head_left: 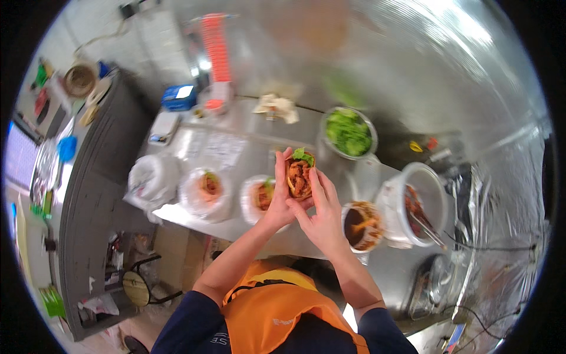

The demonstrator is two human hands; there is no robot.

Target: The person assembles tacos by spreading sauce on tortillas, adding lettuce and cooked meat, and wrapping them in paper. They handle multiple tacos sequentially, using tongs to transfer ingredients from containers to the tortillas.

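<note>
Over the front edge of the steel table, I hold a filled bread pocket (299,179) between both hands. Chunks of reddish-brown sauced meat fill it, and a green lettuce leaf sticks out at its far end. My left hand (279,192) is wrapped along its left side. The fingers of my right hand (318,203) press on its right side and near end. Just left of my hands, a plastic-lined bowl (250,203) contains a similar filled bread. Another lined bowl (190,197) further left holds one more, topped with greens.
A metal bowl (372,141) of chopped lettuce stands behind my hands. To the right are a tub (376,236) of brown sauce and a white bucket (439,203) with red meat and tongs. White plastic bags (152,180), a scale (164,127) and a blue box (177,99) are at left.
</note>
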